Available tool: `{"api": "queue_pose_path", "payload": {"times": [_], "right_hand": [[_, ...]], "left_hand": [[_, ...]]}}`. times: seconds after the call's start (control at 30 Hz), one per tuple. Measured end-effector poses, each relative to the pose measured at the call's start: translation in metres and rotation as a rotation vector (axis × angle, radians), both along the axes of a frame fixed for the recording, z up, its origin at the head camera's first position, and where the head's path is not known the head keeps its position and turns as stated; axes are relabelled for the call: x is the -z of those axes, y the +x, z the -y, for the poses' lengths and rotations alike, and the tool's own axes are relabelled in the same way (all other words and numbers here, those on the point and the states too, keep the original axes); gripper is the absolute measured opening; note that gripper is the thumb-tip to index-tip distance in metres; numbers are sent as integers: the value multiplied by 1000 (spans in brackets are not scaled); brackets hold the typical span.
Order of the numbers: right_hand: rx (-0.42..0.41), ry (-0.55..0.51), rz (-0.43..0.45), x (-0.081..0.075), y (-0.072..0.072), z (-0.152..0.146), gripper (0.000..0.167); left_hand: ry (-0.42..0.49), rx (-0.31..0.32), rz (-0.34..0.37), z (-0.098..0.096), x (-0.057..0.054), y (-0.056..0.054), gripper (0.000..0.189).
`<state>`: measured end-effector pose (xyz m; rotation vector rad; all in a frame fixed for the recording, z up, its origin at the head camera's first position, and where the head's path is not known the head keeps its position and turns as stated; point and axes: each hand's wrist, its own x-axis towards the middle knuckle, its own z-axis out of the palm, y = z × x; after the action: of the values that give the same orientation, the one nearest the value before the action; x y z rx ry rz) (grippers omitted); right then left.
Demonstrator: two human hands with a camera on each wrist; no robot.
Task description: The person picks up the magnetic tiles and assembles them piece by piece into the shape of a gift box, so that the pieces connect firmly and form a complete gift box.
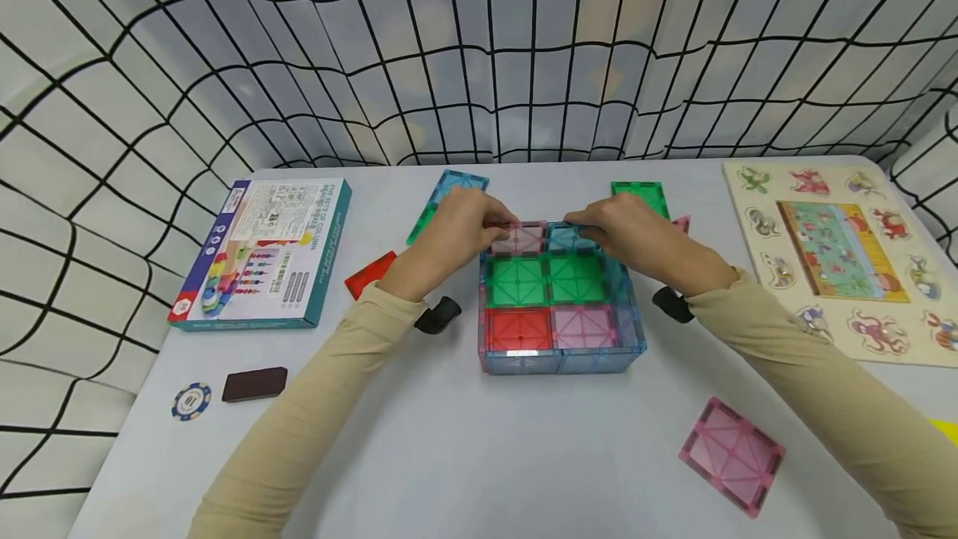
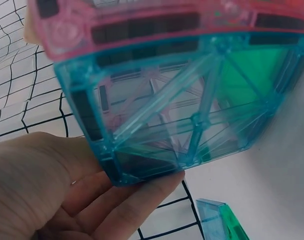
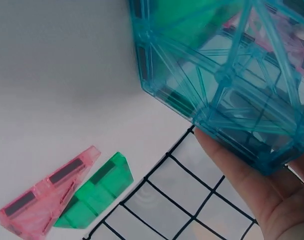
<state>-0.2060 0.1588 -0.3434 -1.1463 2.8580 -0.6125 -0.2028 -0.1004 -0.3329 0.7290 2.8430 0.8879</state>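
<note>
A box built of translucent magnetic tiles [image 1: 520, 283] sits mid-table, with green, red, pink and blue squares inside blue and pink sides. At its far left corner, my left hand [image 1: 466, 227] pinches the edge beside a pink tile [image 1: 521, 239]. My right hand [image 1: 636, 235] grips the far right corner by a blue tile [image 1: 570, 238]. The left wrist view shows that hand's fingers [image 2: 129, 207] curled round the edge of a large blue tile [image 2: 137, 122]. In the right wrist view, a finger [image 3: 231, 165] lies along the blue frame while the thumb is partly hidden.
Loose tiles lie around: red [image 1: 367, 274], blue [image 1: 460, 181], green [image 1: 642, 194] and pink [image 1: 733, 456]. On the left are a toy box [image 1: 262, 252], a dark block [image 1: 254, 384] and a poker chip [image 1: 191, 401]. A picture board [image 1: 846, 252] lies right; black netting [image 1: 490, 48] rises behind.
</note>
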Motion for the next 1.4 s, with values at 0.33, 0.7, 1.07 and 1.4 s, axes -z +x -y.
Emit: {"api": "queue_pose_path", "payload": {"times": [0.33, 0.7, 1.07, 1.4], "right_hand": [[7, -64, 192, -6, -6, -7, 26], [39, -138, 242, -2, -6, -17, 27], [61, -194, 315, 9, -3, -23, 36], [159, -299, 399, 10, 3, -44, 35]], "left_hand": [[128, 29, 184, 12, 9, -2, 28], [255, -67, 508, 30, 29, -6, 59], [423, -117, 620, 32, 39, 0, 75], [570, -143, 535, 38, 42, 3, 49]]}}
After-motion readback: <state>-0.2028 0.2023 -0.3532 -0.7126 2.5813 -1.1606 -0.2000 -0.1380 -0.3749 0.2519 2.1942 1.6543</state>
